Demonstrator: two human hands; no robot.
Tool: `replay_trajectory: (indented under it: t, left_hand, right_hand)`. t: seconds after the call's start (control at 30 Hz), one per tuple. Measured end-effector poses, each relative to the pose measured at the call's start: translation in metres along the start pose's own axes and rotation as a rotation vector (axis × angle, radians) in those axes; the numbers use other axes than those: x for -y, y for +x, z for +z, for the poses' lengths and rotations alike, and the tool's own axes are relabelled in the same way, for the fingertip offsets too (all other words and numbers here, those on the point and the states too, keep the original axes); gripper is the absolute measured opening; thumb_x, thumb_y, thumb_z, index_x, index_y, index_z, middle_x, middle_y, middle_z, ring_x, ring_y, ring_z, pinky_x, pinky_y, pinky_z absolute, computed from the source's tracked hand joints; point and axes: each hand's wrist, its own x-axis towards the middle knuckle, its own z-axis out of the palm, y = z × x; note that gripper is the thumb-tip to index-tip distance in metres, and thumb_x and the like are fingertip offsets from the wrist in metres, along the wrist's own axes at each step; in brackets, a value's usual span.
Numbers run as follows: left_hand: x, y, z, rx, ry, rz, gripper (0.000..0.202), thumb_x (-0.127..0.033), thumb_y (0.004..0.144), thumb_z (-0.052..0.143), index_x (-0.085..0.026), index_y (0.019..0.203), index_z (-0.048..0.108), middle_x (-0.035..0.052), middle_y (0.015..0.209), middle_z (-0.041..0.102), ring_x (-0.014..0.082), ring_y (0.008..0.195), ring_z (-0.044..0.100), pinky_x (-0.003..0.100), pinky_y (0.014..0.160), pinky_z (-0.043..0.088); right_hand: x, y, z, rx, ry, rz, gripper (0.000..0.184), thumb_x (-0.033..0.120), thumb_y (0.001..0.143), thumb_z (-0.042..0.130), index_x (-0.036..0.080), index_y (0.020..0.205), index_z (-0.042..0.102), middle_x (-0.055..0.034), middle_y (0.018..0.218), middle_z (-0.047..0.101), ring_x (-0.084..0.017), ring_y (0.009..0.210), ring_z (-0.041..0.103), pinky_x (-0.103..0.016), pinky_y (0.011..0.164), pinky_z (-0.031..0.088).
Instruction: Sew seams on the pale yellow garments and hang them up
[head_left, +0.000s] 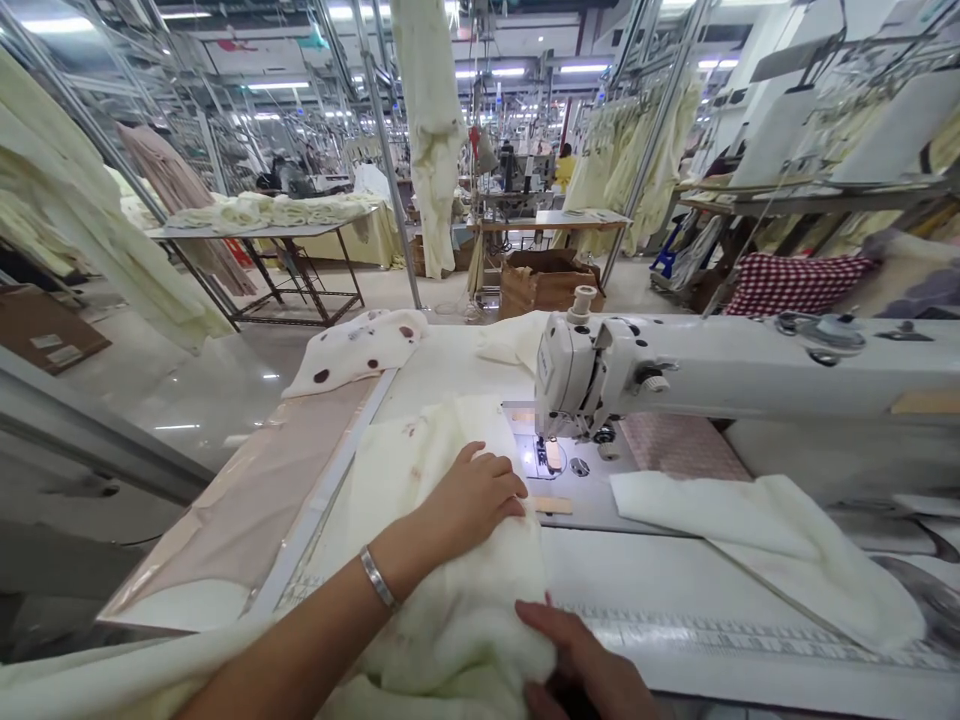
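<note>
A pale cream fabric piece with faint pinkish marks lies bunched on the sewing table, left of the needle area. My left hand, a silver bangle on its wrist, rests palm down on the fabric with its fingers loosely bent near the right edge. Lower down, my right hand pinches the fabric's near right edge, its fingertips partly hidden by the cloth. To the right of both hands stands a white sewing machine, its lit presser foot apart from the fabric.
A white cloth piece lies right of the needle plate. Dotted fabric sits at the table's far left corner. A printed ruler strip runs along the front. Hanging garments and a cardboard box stand beyond.
</note>
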Motion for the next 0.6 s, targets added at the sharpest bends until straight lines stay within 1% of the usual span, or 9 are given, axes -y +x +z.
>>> replay_trajectory:
  t: [0.07,0.1,0.13,0.2,0.3,0.37,0.47,0.53,0.6]
  left_hand:
    - [0.002,0.003,-0.004,0.040,0.017,-0.015,0.010,-0.021,0.090,0.052,-0.022,0.088,0.063,-0.0013,0.088,0.061,0.0148,0.087,0.057,0.041,0.103,0.024]
    - [0.003,0.005,-0.004,0.049,0.028,-0.021,0.012,-0.021,0.090,0.052,-0.021,0.086,0.063,-0.0012,0.086,0.061,0.0146,0.086,0.057,0.040,0.101,0.026]
    - [0.004,0.007,-0.004,0.053,0.037,-0.028,0.012,-0.021,0.090,0.052,-0.020,0.085,0.063,-0.0009,0.085,0.061,0.0146,0.085,0.057,0.039,0.099,0.028]
    - [0.005,0.011,-0.001,0.060,0.053,-0.045,0.013,-0.020,0.090,0.051,-0.019,0.084,0.063,-0.0002,0.085,0.061,0.0148,0.082,0.057,0.037,0.093,0.033]
    - [0.004,0.017,0.002,0.070,0.095,-0.065,0.012,-0.019,0.088,0.053,-0.019,0.080,0.063,-0.0003,0.081,0.061,0.0155,0.079,0.056,0.037,0.090,0.033]
    - [0.000,0.019,0.003,0.058,0.137,-0.079,0.011,-0.018,0.087,0.055,-0.019,0.078,0.062,0.0014,0.084,0.059,0.0182,0.084,0.054,0.041,0.092,0.032]
    - [-0.012,0.019,0.003,0.037,0.191,-0.113,0.008,-0.015,0.086,0.054,-0.016,0.081,0.059,0.0059,0.089,0.057,0.0225,0.089,0.051,0.039,0.083,0.037]
    - [-0.022,0.014,0.006,0.048,0.203,-0.140,0.009,-0.011,0.086,0.051,-0.015,0.081,0.058,0.0068,0.086,0.057,0.0218,0.083,0.052,0.035,0.073,0.041]
    - [-0.031,0.004,0.012,0.068,0.194,-0.155,0.011,-0.010,0.086,0.049,-0.015,0.082,0.057,0.0064,0.084,0.058,0.0203,0.079,0.053,0.033,0.070,0.044]
  right_hand:
    - [-0.005,0.012,-0.017,0.064,-0.352,-0.310,0.032,0.017,0.084,0.043,0.025,0.114,0.051,-0.0034,0.086,0.070,-0.018,0.080,0.067,-0.028,0.073,0.051]
    - [-0.006,0.018,-0.024,0.105,-0.474,-0.415,0.032,0.012,0.082,0.042,0.024,0.109,0.054,-0.0030,0.087,0.071,-0.018,0.088,0.065,-0.030,0.081,0.048]
    - [-0.007,0.023,-0.029,0.127,-0.548,-0.474,0.032,0.007,0.080,0.041,0.023,0.104,0.056,-0.0020,0.086,0.071,-0.018,0.092,0.064,-0.031,0.088,0.043]
    - [-0.008,0.029,-0.034,0.118,-0.582,-0.472,0.031,0.003,0.079,0.039,0.023,0.096,0.057,0.0002,0.082,0.070,-0.015,0.091,0.063,-0.032,0.095,0.035]
    - [-0.009,0.029,-0.031,0.046,-0.524,-0.423,0.026,0.006,0.083,0.039,0.024,0.087,0.058,0.0021,0.074,0.065,-0.012,0.085,0.061,-0.030,0.094,0.032]
    - [-0.011,0.027,-0.029,0.061,-0.504,-0.416,0.025,0.009,0.085,0.039,0.025,0.088,0.059,0.0021,0.076,0.065,-0.012,0.088,0.060,-0.030,0.094,0.031]
    - [-0.015,0.027,-0.030,0.083,-0.497,-0.431,0.027,0.012,0.088,0.037,0.026,0.088,0.060,0.0019,0.079,0.066,-0.013,0.090,0.059,-0.030,0.095,0.028]
    - [-0.018,0.030,-0.033,0.094,-0.508,-0.465,0.027,0.015,0.091,0.037,0.027,0.088,0.061,0.0022,0.079,0.066,-0.013,0.089,0.059,-0.030,0.096,0.028]
    - [-0.021,0.034,-0.038,0.093,-0.527,-0.501,0.028,0.014,0.091,0.037,0.026,0.088,0.062,0.0026,0.077,0.066,-0.012,0.088,0.059,-0.031,0.096,0.028]
